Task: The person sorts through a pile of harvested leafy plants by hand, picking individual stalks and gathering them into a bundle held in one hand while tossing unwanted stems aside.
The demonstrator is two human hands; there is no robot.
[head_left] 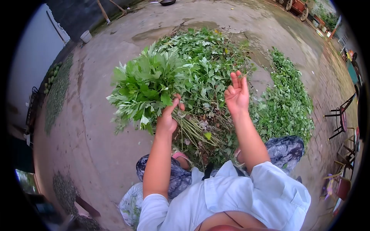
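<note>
My left hand (167,118) is closed around the stems of a thick bunch of leafy green stalks (144,86). The leaves, some with pale silvery undersides, fan out up and to the left, while the bare stems (194,127) trail down to the right. Raised over the right part of a large pile of cut greens (210,75), my right hand (237,96) has its palm turned up and its fingers apart. Bits of leaf show by its fingertips; whether they touch it I cannot tell. The pile lies on the concrete in front of my feet.
Another heap of greens (287,102) lies to the right. A white sack (131,204) is beside me at the lower left. Farther off are a white bucket (86,36), a strip of spread leaves (58,96), a chair (341,115) and a cart (297,7).
</note>
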